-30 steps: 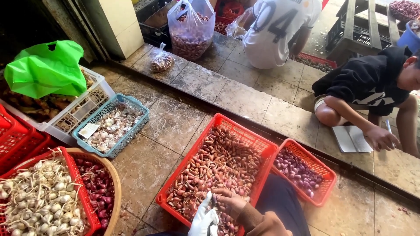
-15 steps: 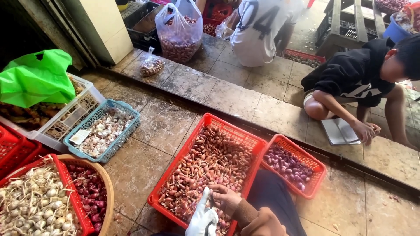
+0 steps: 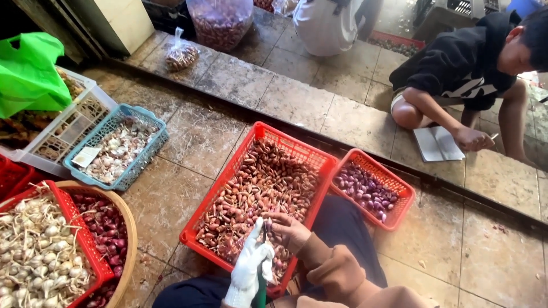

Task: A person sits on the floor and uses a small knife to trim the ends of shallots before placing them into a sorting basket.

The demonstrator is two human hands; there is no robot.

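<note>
The shallot (image 3: 268,227) sits pinched in the bare right hand (image 3: 291,231), right over the big red basket (image 3: 297,151) of shallots. The gloved left hand (image 3: 249,265) just beside it is closed round a green-handled knife (image 3: 261,285), thumb up

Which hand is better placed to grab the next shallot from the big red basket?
Right. The bare right hand already reaches over the big red basket, fingers at the unpeeled shallots. The gloved left hand looks closed on a green-handled tool, probably a knife, so it seems occupied.
</note>
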